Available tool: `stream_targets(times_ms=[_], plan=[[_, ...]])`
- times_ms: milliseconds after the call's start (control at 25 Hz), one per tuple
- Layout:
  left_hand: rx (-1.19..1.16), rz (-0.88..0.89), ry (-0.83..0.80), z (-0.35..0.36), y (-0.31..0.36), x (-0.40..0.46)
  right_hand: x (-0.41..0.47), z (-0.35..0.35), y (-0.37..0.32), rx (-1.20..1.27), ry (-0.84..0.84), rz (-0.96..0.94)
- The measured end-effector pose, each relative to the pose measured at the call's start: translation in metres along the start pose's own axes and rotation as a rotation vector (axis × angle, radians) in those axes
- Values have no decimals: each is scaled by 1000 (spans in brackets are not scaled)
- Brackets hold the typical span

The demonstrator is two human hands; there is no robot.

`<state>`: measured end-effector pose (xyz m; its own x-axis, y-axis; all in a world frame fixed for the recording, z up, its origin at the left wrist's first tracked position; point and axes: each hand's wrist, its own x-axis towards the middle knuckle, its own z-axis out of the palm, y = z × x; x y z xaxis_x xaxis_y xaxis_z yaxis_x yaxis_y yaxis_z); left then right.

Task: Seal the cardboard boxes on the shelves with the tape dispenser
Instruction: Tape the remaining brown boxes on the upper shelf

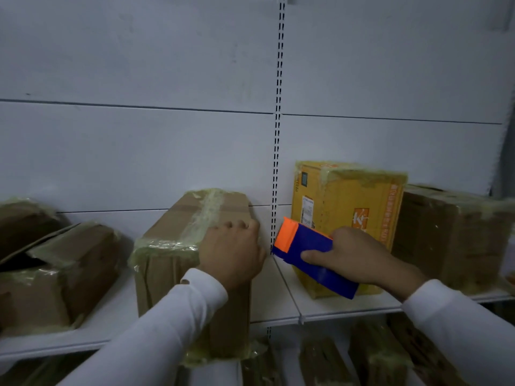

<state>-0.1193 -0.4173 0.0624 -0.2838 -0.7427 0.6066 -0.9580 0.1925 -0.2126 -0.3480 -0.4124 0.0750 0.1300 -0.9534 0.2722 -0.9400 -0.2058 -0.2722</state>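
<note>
We face a white metal shelf (281, 291) backed by pale wall panels, in dim light. Nearest us, our left hand (232, 253) lies on the front top corner of a brown cardboard box (170, 263), fingers curled over its taped edge, steadying it. Our right hand (354, 256) is wrapped around a blue tape dispenser (309, 252) with an orange nose, held in the air between that box and a yellow box (345, 207) just behind it. To seal well, we judge the orange nose should press flat on the seam and be drawn straight along it while the left hand keeps the box from sliding. On this shelf we count five boxes: two at the left, one of them a torn box (55, 268), the middle one, the yellow one and a brown one at the right (451, 235). More sit below, too dark to count
</note>
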Motion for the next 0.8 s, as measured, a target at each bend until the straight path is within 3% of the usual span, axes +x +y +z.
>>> stream_targets(times_ms=[280,440,640,800], plan=[[-55,-18,39,-7,-3,1,-7,6,-5,268,-44,2],[-340,117,-79,-24,-50,-6,-13,3,-3,399,-104,-32],[-93,120,-320,-31,-111,-31,-19,-15,-4,546,-63,-85],[-102,180,-139,-21,-76,-26,-13,-32,-8,615,29,-120]])
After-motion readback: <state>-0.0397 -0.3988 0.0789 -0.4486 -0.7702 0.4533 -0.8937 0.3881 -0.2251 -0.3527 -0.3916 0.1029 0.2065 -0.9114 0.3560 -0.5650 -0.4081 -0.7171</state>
